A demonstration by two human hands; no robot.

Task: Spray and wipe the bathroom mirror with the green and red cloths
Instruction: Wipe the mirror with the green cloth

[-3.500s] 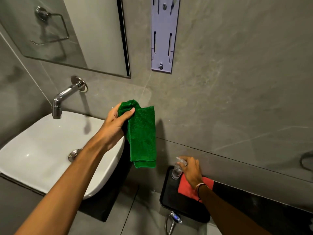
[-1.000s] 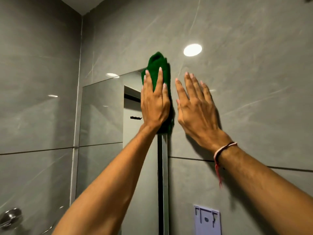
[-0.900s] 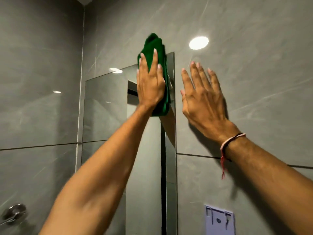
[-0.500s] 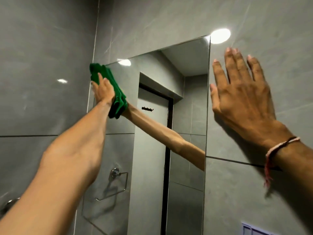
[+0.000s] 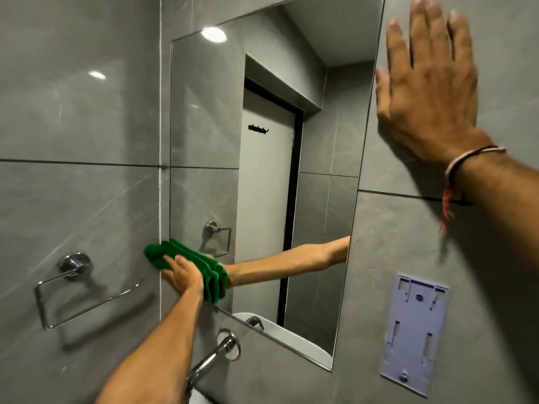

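At the lower left corner of the mirror [image 5: 262, 170], the left hand [image 5: 183, 275] presses the green cloth [image 5: 189, 265] flat against the glass. Its fingers [image 5: 170, 262] lie stretched over the fabric, pinning it to the surface rather than curling round it. The cloth is folded into a thick band whose long axis slants from upper left to lower right: its rounded end overhangs the mirror's left edge onto the grey wall tile [image 5: 78, 112], and its layered, open edges point down and to the right, near the mirror's bottom edge. The forearm's reflection shows in the glass beside it.

The right hand [image 5: 428, 91] rests palm-flat on the tile just right of the mirror's upper right edge, its fingers [image 5: 420, 33] spread wide and pointing up, holding nothing. A red and white thread bracelet [image 5: 460, 164] circles that wrist.

On the left wall hangs a chrome towel ring [image 5: 73, 287]. Below the mirror a chrome tap [image 5: 215, 357] juts from the wall, and a pale lilac wall bracket [image 5: 414, 333] is fixed to the right. The red cloth is out of view.
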